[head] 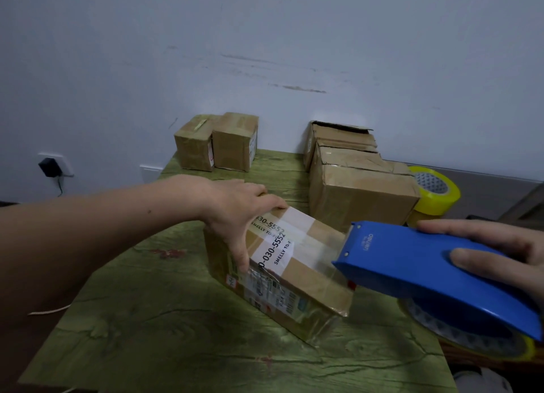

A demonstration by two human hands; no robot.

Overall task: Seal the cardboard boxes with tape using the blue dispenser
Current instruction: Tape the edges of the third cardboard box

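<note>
Head view, dispenser at box edge

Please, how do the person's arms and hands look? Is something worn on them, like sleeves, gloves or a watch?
The left hand shows no glove or ring, and the left forearm has no sleeve or watch up to the picture's edge. The right hand is also ungloved, no ring visible; its arm is outside the picture.
</note>
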